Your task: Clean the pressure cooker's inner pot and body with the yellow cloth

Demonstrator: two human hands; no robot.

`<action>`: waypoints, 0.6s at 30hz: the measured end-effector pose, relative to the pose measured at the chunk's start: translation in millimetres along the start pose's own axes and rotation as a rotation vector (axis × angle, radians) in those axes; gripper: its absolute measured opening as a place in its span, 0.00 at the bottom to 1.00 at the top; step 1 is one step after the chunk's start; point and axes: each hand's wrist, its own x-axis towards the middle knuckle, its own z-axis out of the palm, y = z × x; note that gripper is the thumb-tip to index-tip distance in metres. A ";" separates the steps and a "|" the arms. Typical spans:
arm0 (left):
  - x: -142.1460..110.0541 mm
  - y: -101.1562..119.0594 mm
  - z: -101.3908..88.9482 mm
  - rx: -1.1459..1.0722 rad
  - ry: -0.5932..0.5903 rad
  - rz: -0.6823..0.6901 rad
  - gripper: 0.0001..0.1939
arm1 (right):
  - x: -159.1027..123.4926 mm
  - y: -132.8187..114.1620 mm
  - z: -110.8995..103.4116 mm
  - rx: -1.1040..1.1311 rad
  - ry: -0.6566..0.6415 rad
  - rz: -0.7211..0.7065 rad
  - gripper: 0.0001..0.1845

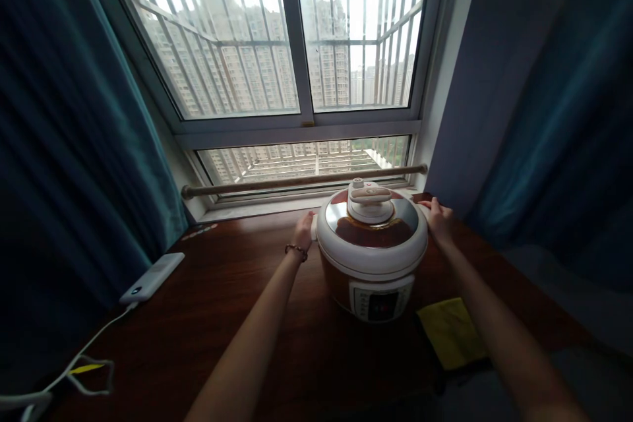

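A white and brown electric pressure cooker (370,264) stands upright on the dark wooden table (208,316), its control panel facing me. Its lid is on, with a beige handle across the top. My left hand (303,231), a beaded bracelet at the wrist, is closed on the cooker's left side handle. On the opposite side my right hand (438,217) grips the right side handle, fingers curled over it. Parts of both handles are hidden by the hands. Below my right forearm lies a folded yellow cloth (452,333).
On the left is a white power bank (152,277) with a white cable (101,330) plugged in. A wooden rail (301,181) runs before the barred window behind the cooker. Blue curtains (99,112) hang at both sides. The table's right edge slopes away beyond my right arm.
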 end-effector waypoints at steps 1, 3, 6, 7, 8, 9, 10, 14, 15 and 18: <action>6.1 -0.1 5.7 -0.026 -0.033 -0.007 0.21 | -5.3 -1.0 -6.7 -0.018 0.036 0.009 0.28; 19.2 -1.2 16.8 -0.068 -0.094 -0.019 0.21 | -14.0 -2.6 -16.0 -0.059 0.110 0.026 0.27; 38.6 -4.3 30.7 -0.101 -0.168 -0.030 0.22 | -21.2 -2.6 -20.6 -0.110 0.203 0.044 0.27; 44.1 -5.6 34.2 -0.104 -0.188 -0.031 0.23 | -21.5 -1.8 -20.5 -0.125 0.221 0.044 0.27; 48.5 -7.0 37.2 -0.103 -0.208 -0.030 0.24 | -20.4 -0.5 -20.1 -0.142 0.232 0.041 0.28; 51.8 -8.5 39.8 -0.098 -0.225 -0.028 0.25 | -17.7 1.2 -19.7 -0.159 0.237 0.036 0.28; 53.7 -9.9 42.2 -0.089 -0.237 -0.024 0.25 | -13.1 3.1 -19.3 -0.174 0.236 0.031 0.28; 47.7 -13.7 55.5 -0.014 -0.210 0.017 0.25 | 24.5 13.6 -20.5 -0.182 0.170 0.016 0.26; 43.8 -13.7 60.7 0.013 -0.190 0.034 0.25 | 37.7 16.9 -21.1 -0.170 0.142 0.011 0.25; 30.8 -10.6 80.3 0.109 -0.138 0.078 0.22 | 78.6 28.5 -22.3 -0.125 0.058 -0.007 0.25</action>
